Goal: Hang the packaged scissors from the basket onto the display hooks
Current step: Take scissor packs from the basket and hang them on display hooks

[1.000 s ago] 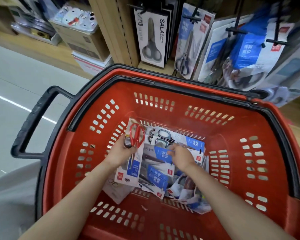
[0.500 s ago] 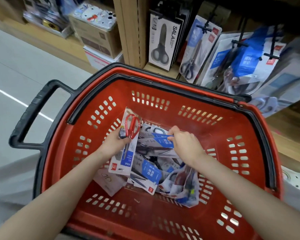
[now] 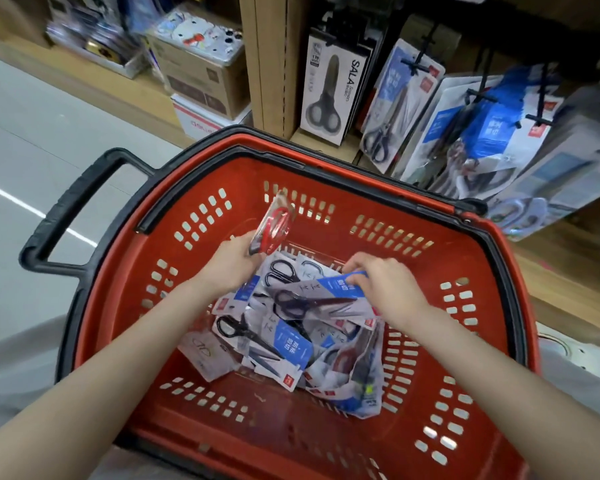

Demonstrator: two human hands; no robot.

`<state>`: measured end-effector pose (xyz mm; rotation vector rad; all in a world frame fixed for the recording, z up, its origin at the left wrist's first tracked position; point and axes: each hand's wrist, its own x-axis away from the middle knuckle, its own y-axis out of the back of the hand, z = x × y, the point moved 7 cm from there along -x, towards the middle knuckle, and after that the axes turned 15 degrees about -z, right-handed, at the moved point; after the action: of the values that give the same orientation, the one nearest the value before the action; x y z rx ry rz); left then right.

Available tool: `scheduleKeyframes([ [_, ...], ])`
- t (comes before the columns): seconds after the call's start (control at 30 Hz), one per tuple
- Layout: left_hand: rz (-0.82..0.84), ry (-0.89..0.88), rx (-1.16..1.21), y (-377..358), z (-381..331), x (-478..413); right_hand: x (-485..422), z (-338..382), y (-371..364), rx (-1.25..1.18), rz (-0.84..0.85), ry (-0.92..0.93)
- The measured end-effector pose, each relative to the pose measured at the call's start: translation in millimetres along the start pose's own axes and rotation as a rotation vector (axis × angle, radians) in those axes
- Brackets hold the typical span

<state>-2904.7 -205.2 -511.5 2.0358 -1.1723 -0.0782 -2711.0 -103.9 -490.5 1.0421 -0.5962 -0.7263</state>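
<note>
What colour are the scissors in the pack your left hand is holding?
Red; the head view shows the pack in the left hand best.

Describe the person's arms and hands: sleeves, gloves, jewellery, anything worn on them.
Nothing is worn on either. The left hand and right hand have no gloves, and no rings show. The left forearm and right forearm are uncovered as far as the frame's edge, with no sleeve, watch or bracelet in view.

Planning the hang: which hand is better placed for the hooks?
Likely left: left hand holds the red scissors pack raised above the pile; right hand grips a blue-label pack lying on it.
</note>
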Motion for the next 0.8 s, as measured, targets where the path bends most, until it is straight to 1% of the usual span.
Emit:
scheduleKeyframes([
  [0.07, 0.117, -0.014, -0.009, -11.0, -7.0, 5.7, -2.4, 12.0, 25.2, -0.121, -0.04, 0.074],
  [0.17, 0.323, 0.046, 0.024, -30.1, -11.7, 20.6, -7.7, 29.6, 57.0, -0.391, -0.041, 0.094],
  [0.27, 0.415, 0.061, 0.196, -41.2, -17.7, 34.4, -18.2, 44.3, 70.6, -0.517, -0.075, 0.086],
  [0.4, 0.4, 0.089, 0.423, -40.8, -28.1, 46.7, -32.4, 54.8, 68.8, -0.522, -0.189, 0.089],
  [0.5, 0.402, 0.144, 0.593, -33.4, -30.0, 53.9, -39.5, 53.8, 63.5, -0.547, -0.272, 0.039],
  [0.57, 0.396, 0.105, 0.631, -27.1, -29.9, 57.1, -40.7, 51.7, 61.1, -0.58, -0.302, -0.002],
  [0.67, 0.328, 0.018, 0.609, -24.0, -31.8, 56.6, -36.2, 50.1, 64.7, -0.63, -0.363, -0.051],
  [0.73, 0.261, 0.031, 0.651, -21.7, -34.3, 55.0, -29.6, 44.7, 70.7, -0.597, -0.439, -0.078],
  [0.8, 0.187, 0.076, 0.74, -18.0, -37.9, 52.5, -18.9, 36.3, 72.1, -0.628, -0.433, -0.144],
])
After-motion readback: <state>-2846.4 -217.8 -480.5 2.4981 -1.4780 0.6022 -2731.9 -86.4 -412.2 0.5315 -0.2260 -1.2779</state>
